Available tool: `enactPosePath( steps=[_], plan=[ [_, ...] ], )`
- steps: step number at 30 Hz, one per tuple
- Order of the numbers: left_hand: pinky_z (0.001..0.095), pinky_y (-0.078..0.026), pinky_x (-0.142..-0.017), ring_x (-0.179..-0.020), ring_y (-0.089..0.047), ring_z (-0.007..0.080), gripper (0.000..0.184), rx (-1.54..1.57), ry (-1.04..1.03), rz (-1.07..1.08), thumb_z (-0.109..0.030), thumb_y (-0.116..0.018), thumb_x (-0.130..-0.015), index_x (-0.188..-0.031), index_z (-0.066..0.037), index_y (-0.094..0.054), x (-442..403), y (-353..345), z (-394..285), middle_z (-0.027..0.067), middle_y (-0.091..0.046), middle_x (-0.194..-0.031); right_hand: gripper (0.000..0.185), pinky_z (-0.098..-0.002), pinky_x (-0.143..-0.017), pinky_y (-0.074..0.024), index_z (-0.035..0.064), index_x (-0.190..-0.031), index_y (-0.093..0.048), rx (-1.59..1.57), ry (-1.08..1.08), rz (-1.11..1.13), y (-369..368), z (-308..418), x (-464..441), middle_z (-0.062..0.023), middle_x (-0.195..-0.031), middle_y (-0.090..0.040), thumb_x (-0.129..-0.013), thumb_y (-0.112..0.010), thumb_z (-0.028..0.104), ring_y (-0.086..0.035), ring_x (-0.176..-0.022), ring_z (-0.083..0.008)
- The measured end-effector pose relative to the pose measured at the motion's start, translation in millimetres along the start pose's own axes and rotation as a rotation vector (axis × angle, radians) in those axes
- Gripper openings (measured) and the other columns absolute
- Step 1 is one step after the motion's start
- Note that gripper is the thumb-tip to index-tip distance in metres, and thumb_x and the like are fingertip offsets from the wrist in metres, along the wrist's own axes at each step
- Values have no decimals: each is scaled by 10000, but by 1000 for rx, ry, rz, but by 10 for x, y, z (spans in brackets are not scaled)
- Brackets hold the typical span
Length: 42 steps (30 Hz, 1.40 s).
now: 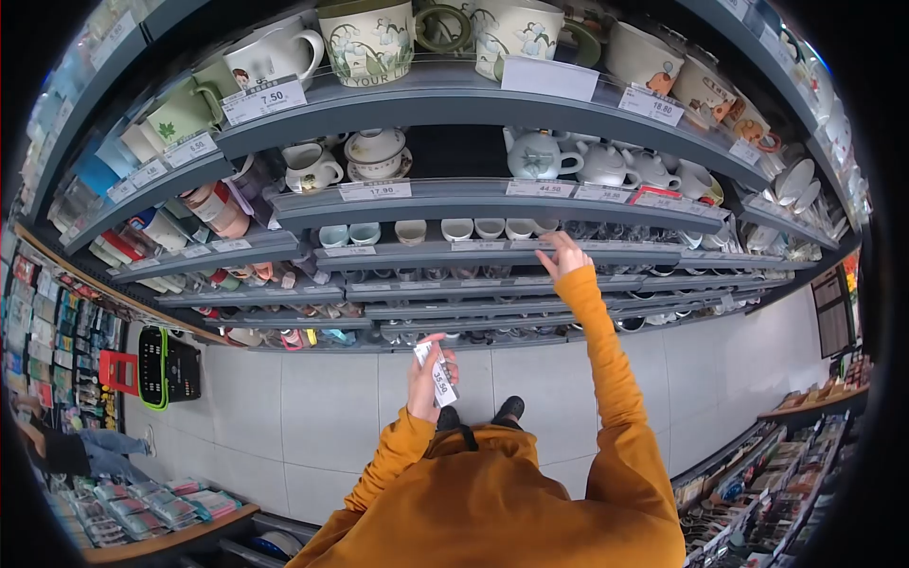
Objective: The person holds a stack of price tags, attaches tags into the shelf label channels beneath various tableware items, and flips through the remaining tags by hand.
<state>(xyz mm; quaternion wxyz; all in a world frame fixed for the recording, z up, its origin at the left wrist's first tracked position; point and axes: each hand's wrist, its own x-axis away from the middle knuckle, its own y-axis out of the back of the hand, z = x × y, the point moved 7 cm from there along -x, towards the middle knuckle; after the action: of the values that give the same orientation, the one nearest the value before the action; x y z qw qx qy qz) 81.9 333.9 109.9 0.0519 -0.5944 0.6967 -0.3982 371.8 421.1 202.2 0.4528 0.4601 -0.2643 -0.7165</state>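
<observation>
The left hand [421,386] grasps a tag [439,381] marked 35.50, its fingers folded round it and its printed face turned up; the tag slants down past the fingertips, and more white paper shows above the thumb, though whether that is a second tag I cannot tell. The right hand [567,256] is raised farther forward, its fingers released, loosely bent and a little apart, at the edge of a shelf [625,257]; I cannot tell whether they touch it. Just beyond and to the left of these fingers stands a row of cups [489,228], and clear glasses [606,231] stand to their right. One shelf above the right fingers are a pale blue teapot [538,154] with a bow pattern and, to its right, a white teapot [606,167]. A lidded bowl [377,153] sits farther left on that level, and a flowered mug [367,43] stands on the shelf above that. Below the left fingers, the person's shoes [509,409] show on the tiled floor [327,417]. Well to the left of those fingers, a black basket [182,369] with a green rim is on the floor.
</observation>
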Motion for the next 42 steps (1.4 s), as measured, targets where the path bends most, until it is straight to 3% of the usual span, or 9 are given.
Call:
enactPosePath(
  steps=[4,8,12,17,23,26,27,33,42],
  plan=[
    [238,-425,-467,-560,-533,113,263,11,24,-1,-247,-493,-975,-1197,-107,-506,24,5,91,47,-542,-800,165,-364,-589,-487,119,-950,-645,64,123,70,-75,-131,-148,-44,-902,-627,-811,-681,200,-610,-625,-228],
    [248,-402,-469,-540,-510,123,291,2,49,8,-266,-507,-965,-1204,-101,-488,-22,-28,132,44,-534,-792,134,-387,-639,-503,132,-888,-684,47,54,220,-115,-254,-347,-61,-820,-675,-801,-690,235,-639,-738,-304],
    [234,-356,-447,-516,-465,100,300,19,59,48,-287,-502,-968,-1203,-101,-490,-94,-147,124,39,-527,-777,134,-393,-638,-502,146,-861,-701,119,110,273,-50,-208,-411,-60,-795,-681,-788,-702,258,-638,-726,-297],
    [205,-302,-430,-484,-394,63,333,-12,31,58,-346,-465,-984,-1205,-98,-487,-212,-253,95,31,-503,-749,106,-337,-622,-499,55,-797,-641,22,326,-7,459,263,-141,-42,-820,-584,-797,-691,149,-597,-736,-245],
    [202,-291,-438,-492,-369,50,386,-109,-94,120,-379,-421,-997,-1228,-71,-453,-242,-671,-67,20,-467,-746,153,-268,-791,-494,-20,-919,-668,-865,-180,287,-77,334,595,-61,-891,-630,-877,-653,126,-619,-842,-129],
    [193,-300,-463,-534,-389,42,331,-86,-123,187,-299,-470,-989,-1233,-76,-452,-278,-869,-87,7,-478,-794,179,-254,-793,-473,-39,-929,-658,-982,-358,418,-164,516,845,-49,-900,-621,-887,-645,135,-611,-838,-115],
    [188,-298,-468,-550,-396,32,326,-93,-123,200,-258,-500,-979,-1241,-74,-444,-278,-936,-99,-9,-485,-800,117,-241,-818,-458,-33,-937,-647,-990,-328,392,-139,540,865,-20,-913,-596,-895,-620,73,-594,-903,-97],
    [170,-376,-563,-720,-482,11,312,-146,-148,190,-207,-549,-957,-1233,-72,-492,-273,-1155,-164,-27,-534,-904,142,-248,-801,-471,-52,-933,-637,-927,-256,314,72,701,810,-50,-878,-574,-881,-629,80,-575,-846,-99],
    [179,-398,-616,-693,-458,29,376,-128,-55,262,-279,-426,-1010,-1326,-81,-473,-364,-1271,-146,-33,-490,-861,131,-257,-647,-488,3,-834,-663,-678,-104,336,243,817,697,-62,-779,-602,-822,-708,125,-604,-704,-135]
  ],
)
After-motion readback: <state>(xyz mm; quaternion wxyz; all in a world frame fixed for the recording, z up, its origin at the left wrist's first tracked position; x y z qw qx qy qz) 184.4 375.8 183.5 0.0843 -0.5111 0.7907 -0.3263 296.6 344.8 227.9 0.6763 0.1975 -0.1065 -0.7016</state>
